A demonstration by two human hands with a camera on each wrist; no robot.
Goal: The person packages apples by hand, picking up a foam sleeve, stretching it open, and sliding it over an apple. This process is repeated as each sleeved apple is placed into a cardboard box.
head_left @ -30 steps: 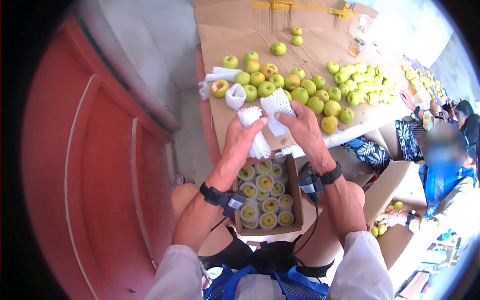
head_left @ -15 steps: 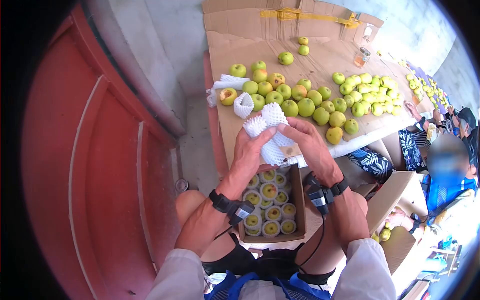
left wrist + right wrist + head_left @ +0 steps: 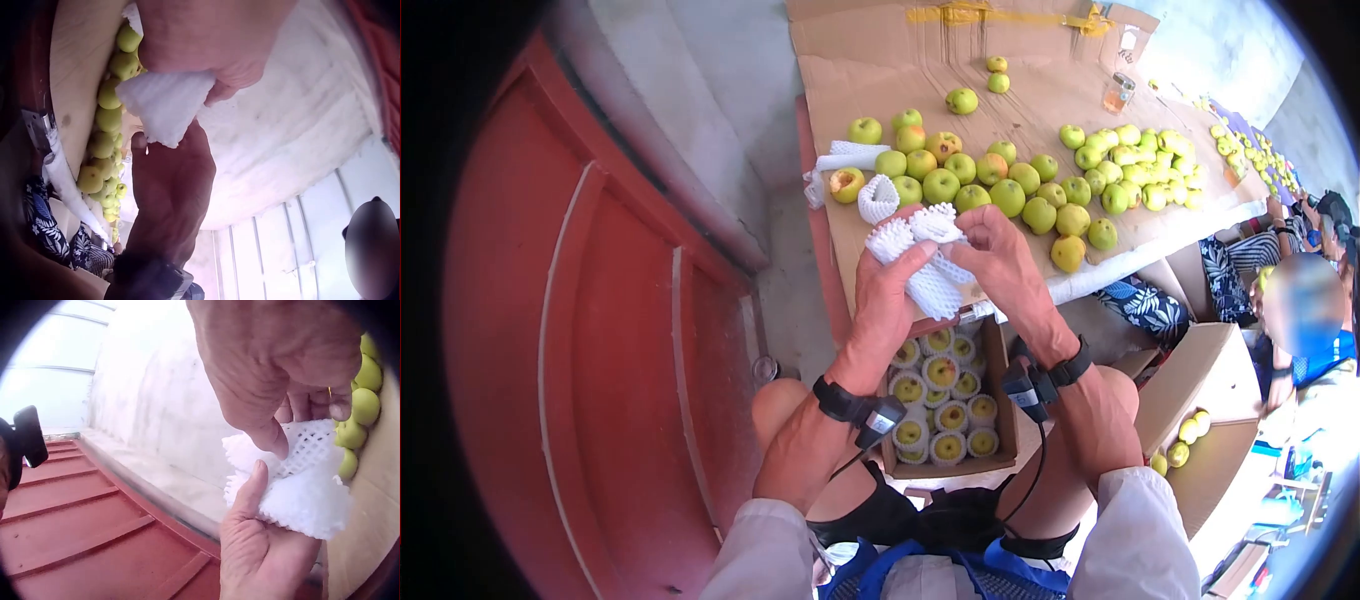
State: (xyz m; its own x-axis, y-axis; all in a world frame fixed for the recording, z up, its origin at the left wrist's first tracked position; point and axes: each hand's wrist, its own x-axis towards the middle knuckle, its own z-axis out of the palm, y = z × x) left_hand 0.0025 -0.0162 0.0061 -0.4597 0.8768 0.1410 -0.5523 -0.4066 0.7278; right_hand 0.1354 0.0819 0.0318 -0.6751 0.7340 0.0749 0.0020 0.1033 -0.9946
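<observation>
My left hand grips a white foam net sleeve, thumb laid over it. A second foam net overlaps the first at the top, and my right hand pinches it between thumb and fingers. In the right wrist view the left thumb presses on the lower foam net, while the right hand reaches down onto the upper mesh. From the left wrist the foam shows between both hands. Another rounded foam net stands on the table near the apples.
Green apples lie across the cardboard-covered table. Below my hands, a carton holds apples in foam nets. Flat foam nets lie at the table's left end, a glass jar farther back. Another person sits right, beside an open carton.
The two foam nets, apart a second ago, have come together and overlap. My right hand has moved in toward the left, and its fingers now bend more at the upper net.
</observation>
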